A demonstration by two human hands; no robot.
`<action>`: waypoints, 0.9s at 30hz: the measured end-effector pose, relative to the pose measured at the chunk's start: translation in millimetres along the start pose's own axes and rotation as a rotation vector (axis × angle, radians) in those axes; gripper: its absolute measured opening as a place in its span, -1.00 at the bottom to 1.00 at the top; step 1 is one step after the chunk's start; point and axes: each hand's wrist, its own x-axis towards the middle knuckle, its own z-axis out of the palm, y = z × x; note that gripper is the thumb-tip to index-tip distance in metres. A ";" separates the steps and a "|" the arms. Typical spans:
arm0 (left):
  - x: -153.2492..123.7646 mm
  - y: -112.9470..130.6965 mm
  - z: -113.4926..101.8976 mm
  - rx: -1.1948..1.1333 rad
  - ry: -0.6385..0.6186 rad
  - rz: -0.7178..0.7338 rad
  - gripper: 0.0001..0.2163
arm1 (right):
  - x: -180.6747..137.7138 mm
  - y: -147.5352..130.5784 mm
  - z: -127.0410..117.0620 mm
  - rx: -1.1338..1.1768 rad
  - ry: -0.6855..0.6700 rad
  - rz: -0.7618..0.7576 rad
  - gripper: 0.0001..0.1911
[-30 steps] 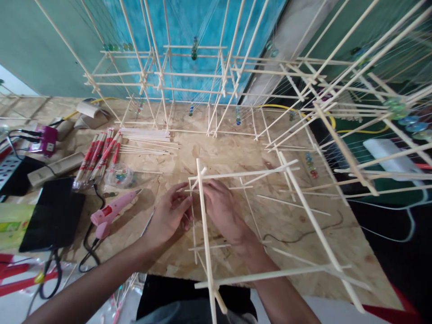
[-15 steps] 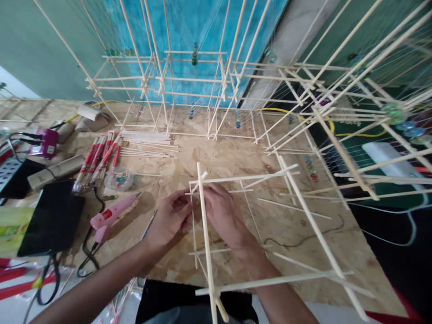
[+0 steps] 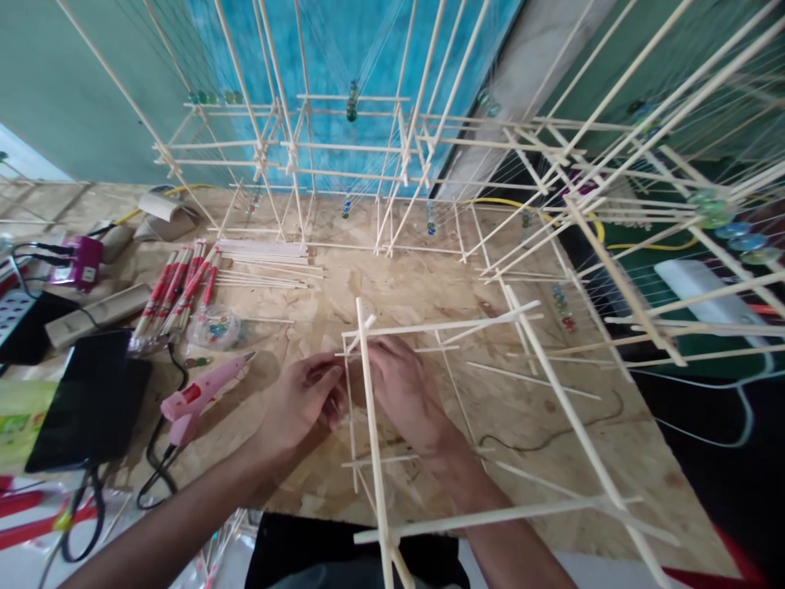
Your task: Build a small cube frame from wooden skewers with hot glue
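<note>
Between the left hand [image 3: 300, 401] and the right hand [image 3: 405, 384] ran the pale straw-coloured bamboo frame [image 3: 374, 425]. Beneath both hands lay the oriented strand board [image 3: 540, 425], a mottled patchwork of tan and honey-brown flakes. Just left of the left hand was the pink glue gun [image 3: 196, 397] with a red label. Farther left lay red-and-white patterned chopstick sleeves [image 3: 177, 290]. Well ahead of the hands rose a mottled turquoise wall [image 3: 331, 49].
</note>
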 end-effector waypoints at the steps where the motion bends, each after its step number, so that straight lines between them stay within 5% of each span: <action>1: -0.3 1.3 0.1 0.011 0.003 -0.010 -0.52 | -0.1 -0.2 -0.3 -0.003 -0.004 0.000 -0.51; 27: 12.5 2.9 1.7 -0.061 0.068 -0.067 -0.62 | -0.3 -0.6 -0.2 0.007 0.009 0.002 -0.48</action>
